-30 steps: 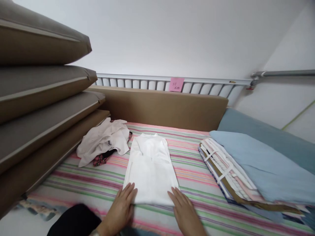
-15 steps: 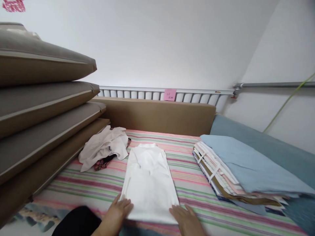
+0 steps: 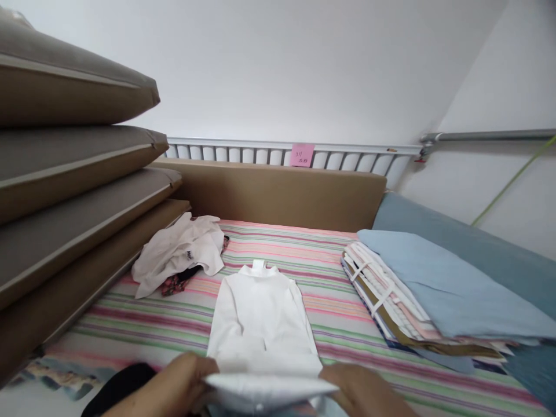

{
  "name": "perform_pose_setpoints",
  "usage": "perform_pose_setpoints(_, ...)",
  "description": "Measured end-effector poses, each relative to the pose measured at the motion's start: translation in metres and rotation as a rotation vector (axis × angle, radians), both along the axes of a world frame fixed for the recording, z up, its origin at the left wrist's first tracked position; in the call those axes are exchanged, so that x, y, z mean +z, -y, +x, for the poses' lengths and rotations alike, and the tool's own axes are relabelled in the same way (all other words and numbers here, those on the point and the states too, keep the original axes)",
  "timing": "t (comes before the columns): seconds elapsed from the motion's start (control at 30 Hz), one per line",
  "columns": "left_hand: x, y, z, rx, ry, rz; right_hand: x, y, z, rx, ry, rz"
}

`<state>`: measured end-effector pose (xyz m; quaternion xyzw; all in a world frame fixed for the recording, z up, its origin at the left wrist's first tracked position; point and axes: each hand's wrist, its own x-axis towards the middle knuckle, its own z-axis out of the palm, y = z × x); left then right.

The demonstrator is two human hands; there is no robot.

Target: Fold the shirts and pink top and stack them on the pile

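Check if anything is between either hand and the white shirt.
Nothing visible is: the left hand and right hand both hold the near edge of the shirt. The crumpled clothes and folded stack lie apart, left and right.

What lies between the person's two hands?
In the head view, the near edge of a folded white collared shirt spans from left hand to right hand.

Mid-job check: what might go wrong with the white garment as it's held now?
1. The left hand and right hand grip the white garment near its sides, so its raised near end might sag in the middle.
2. Creases show in its body; pressing down could set them.
3. The far part lies loose on the striped cloth, so a pull might drag it.
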<state>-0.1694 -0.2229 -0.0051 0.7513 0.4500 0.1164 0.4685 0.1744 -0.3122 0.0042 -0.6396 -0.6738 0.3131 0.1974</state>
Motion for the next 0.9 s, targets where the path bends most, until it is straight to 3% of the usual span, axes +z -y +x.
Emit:
perform_pose_setpoints(0.1, 0.021, -0.061, 0.01, -0.152, -0.033, -0.026, 0.038, -0.056, 0.005, 0.054, 0.086, -0.078)
perform_pose_setpoints(0.17, 0.027, -0.111, 0.021, -0.191, -0.075, -0.022, 0.046, -0.104, 0.012, 0.074, 0.112, -0.115)
perform_pose_setpoints(0.27, 0.013, -0.184, 0.042, -0.144, -0.152, 0.0, 0.033, -0.183, 0.026, 0.103, 0.146, -0.16)
perform_pose_setpoints(0.4, -0.032, -0.251, 0.072, -0.034, -0.212, 0.013, -0.01, -0.265, 0.039, 0.017, 0.216, -0.168)
perform_pose_setpoints(0.5, -0.061, -0.277, 0.085, 0.024, -0.255, 0.07, -0.042, -0.293, 0.045, -0.054, 0.249, -0.134)
perform_pose_setpoints(0.57, -0.071, -0.286, 0.087, 0.036, -0.278, 0.112, -0.058, -0.299, 0.048, -0.075, 0.261, -0.119)
perform_pose_setpoints(0.73, -0.076, -0.299, 0.091, -0.028, -0.365, 0.127, -0.078, -0.306, 0.056, -0.088, 0.239, -0.161)
perform_pose_setpoints(0.9, -0.073, -0.311, 0.109, -0.143, -0.558, 0.077, -0.084, -0.325, 0.059, -0.07, 0.213, -0.307)
